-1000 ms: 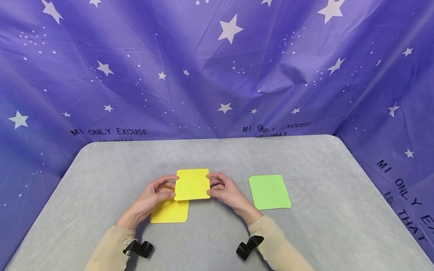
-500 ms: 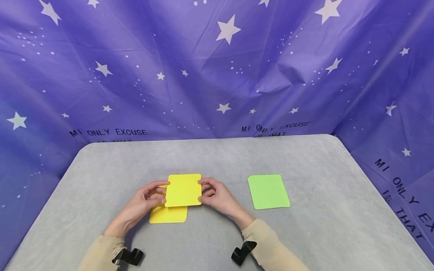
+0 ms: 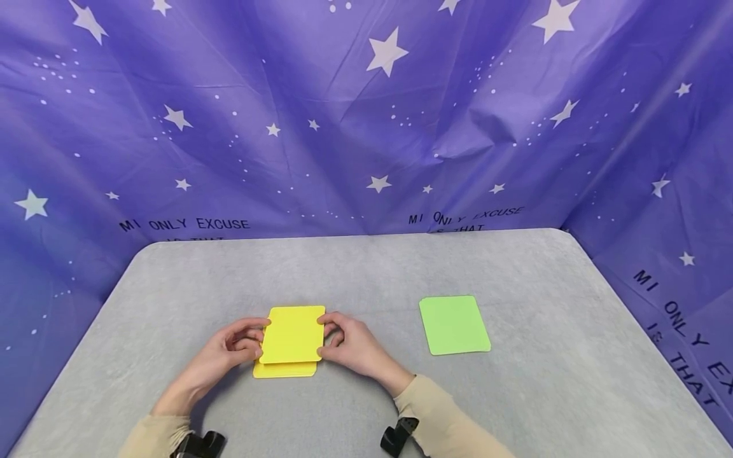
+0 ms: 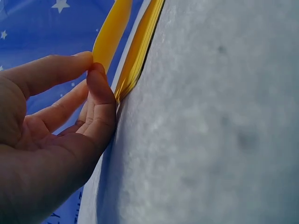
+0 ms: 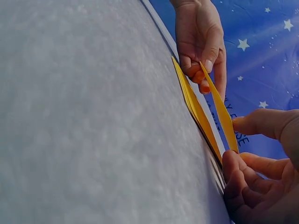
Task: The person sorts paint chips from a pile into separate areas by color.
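A square yellow card (image 3: 293, 334) with rounded corners is stretched between both hands, tilted a little. My left hand (image 3: 214, 356) pinches its left edge between thumb and fingers, while my right hand (image 3: 356, 346) pinches the right edge the same way. Just beneath lies a stack of yellow cards (image 3: 286, 370), mostly covered by the held one in the head view. Both wrist views show a gap between the held card (image 5: 219, 109) and the stack (image 5: 194, 100), whose layered edges (image 4: 140, 51) show on the table.
Right of the hands, a green card stack (image 3: 455, 324) lies on the grey table (image 3: 355, 267). A purple curtain with white stars (image 3: 321, 159) hangs behind the table and along its sides. Each wrist wears a black camera mount (image 3: 399, 436).
Both hands have carried the yellow card left and toward the person, from partly overlapping the yellow stack to nearly covering it. The green stack has stayed in place.
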Tool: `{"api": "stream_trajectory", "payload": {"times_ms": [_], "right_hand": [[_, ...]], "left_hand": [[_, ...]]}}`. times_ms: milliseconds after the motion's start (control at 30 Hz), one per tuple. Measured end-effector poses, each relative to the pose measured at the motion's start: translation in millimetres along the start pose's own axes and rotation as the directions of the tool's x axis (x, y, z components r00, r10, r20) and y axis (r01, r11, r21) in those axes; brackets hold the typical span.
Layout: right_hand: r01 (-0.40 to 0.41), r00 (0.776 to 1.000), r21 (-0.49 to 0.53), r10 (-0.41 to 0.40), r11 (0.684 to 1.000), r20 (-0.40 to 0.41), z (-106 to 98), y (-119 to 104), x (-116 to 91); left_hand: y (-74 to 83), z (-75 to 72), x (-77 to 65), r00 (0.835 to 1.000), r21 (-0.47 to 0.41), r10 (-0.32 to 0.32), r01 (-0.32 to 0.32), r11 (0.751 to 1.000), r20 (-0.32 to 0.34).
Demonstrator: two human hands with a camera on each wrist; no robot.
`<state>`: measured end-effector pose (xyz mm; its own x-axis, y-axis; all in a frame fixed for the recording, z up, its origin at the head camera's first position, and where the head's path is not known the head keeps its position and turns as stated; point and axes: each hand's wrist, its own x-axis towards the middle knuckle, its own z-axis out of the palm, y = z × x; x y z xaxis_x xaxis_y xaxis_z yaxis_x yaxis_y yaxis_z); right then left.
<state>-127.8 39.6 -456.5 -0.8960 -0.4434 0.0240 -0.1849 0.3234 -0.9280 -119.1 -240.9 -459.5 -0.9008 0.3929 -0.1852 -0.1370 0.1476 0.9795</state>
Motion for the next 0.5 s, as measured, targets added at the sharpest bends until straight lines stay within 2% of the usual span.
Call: {"api": "stream_trajectory", "payload": {"times_ms": [267, 500], "right_hand": [[-0.006, 1.000, -0.059, 0.007, 0.998, 0.031, 6.6, -2.5, 0.5], [0.017, 0.997, -0.113, -0.007, 0.993, 0.081, -0.5, -2.6, 0.0]], "left_hand": [[-1.7, -5.1, -6.3, 0.999, 0.020, -0.036, 0.036, 0.999, -0.007], [4.0, -12.1, -11.8, 0.994, 0.084, -0.087, 0.092, 0.992, -0.069]]}}
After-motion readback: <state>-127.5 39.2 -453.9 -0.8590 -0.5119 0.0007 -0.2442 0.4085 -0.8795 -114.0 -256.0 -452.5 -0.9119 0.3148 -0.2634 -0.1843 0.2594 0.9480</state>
